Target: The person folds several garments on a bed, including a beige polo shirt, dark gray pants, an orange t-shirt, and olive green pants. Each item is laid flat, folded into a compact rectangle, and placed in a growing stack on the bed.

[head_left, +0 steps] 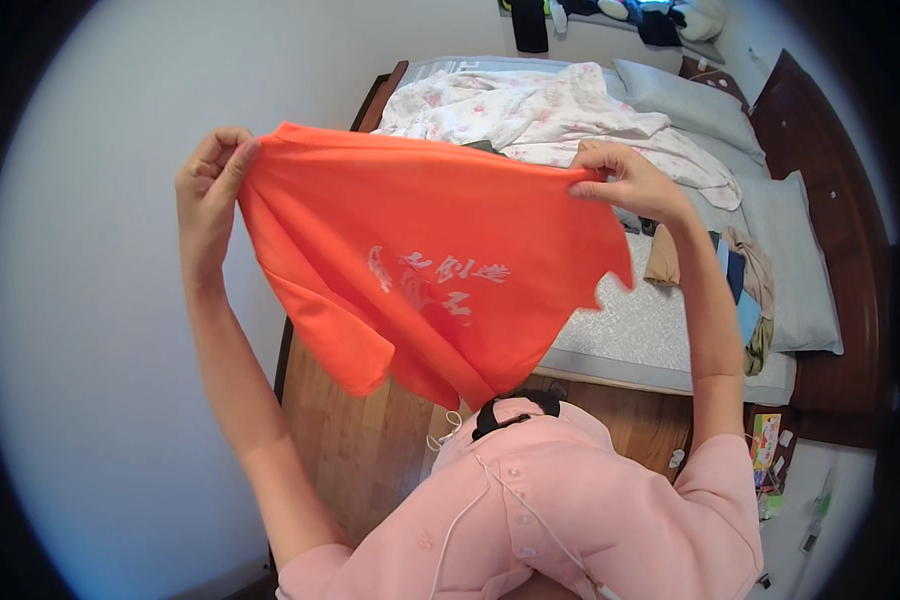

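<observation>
Orange shirt (410, 220): one item, thin cloth, pale lettering on the front; spread in the air between two hands, its bulk from the centre of view toward 11 o'clock; upper edge drawn nearly straight, lower part hanging in folds.
Orange sleeve (342, 345): part of the above; hangs loose toward 8 o'clock.
Left hand (210, 180): at 10 o'clock; grip clamped on one upper corner of the orange shirt, thumb against bent fingers.
Right hand (625, 180): at 2 o'clock; grip clamped on the opposite end of the upper edge, cloth pinched between thumb and fingers.
Pink top (610, 480): worn by the person, at 6 o'clock, with white drawstrings (457, 515); black strap (515, 418) at the waist, just beside the shirt's lowest folds; contact cannot be told.
Bed (625, 335): beyond the shirt, 12 to 4 o'clock; dark wooden headboard (850, 240) toward 3 o'clock.
Floral blanket (530, 110): rumpled on the bed, near 1 o'clock.
Pillows (805, 265): two, grey; one near 2 o'clock, one at 3 o'clock.
Mixed garments (745, 275): tan, blue and olive, on the bed at 3 o'clock, beside the nearer pillow.
Wooden floor (360, 440): at 7 o'clock.
Pale wall (100, 290): at 9 o'clock.
</observation>
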The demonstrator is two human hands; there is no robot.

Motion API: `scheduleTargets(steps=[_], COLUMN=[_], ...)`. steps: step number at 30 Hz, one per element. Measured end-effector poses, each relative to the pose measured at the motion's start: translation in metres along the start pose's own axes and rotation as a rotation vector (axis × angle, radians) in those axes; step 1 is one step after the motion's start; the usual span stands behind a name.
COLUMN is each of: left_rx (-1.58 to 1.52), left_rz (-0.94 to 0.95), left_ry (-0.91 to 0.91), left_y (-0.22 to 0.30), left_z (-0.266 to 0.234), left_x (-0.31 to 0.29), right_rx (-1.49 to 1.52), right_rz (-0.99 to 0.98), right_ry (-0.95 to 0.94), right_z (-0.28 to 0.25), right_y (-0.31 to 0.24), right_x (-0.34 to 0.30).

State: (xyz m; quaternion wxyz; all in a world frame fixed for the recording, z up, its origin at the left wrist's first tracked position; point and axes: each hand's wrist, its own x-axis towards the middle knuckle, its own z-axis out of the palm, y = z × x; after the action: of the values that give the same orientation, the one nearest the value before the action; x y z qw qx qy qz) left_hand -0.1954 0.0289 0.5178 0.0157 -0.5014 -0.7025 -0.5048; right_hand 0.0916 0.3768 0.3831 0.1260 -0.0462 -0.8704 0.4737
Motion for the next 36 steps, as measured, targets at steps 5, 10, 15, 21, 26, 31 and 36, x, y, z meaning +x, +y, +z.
scheduleTargets(steps=[5, 10, 15, 21, 26, 31, 36], left_rx=[-0.034, 0.029, 0.227, 0.259, 0.356, 0.507, 0.510], left_rz=[-0.091, 0.033, 0.093, 0.147, 0.330, 0.405, 0.425], left_ry=[-0.020, 0.056, 0.197, 0.220, 0.272, 0.212, 0.231], left_y=[-0.011, -0.009, -0.017, -0.022, 0.006, 0.036, 0.045], left_z=[0.019, 0.058, 0.068, 0.067, 0.074, 0.080, 0.085], left_x=[-0.010, -0.023, -0.023, -0.012, 0.012, 0.026, 0.033], right_rx=[-0.708, -0.976, 0.098, 0.287, 0.162, 0.086, 0.207], right_rz=[0.065, 0.115, 0.001, -0.089, 0.229, 0.082, 0.069], right_ry=[-0.289, 0.012, 0.322, 0.400, 0.461, 0.647, 0.275], right_z=[0.003, 0.025, -0.004, 0.015, 0.091, 0.203, 0.275], right_y=[-0.032, -0.012, 0.011, 0.031, 0.083, 0.094, 0.064], right_x=[-0.016, -0.025, -0.018, -0.005, 0.012, 0.013, 0.013])
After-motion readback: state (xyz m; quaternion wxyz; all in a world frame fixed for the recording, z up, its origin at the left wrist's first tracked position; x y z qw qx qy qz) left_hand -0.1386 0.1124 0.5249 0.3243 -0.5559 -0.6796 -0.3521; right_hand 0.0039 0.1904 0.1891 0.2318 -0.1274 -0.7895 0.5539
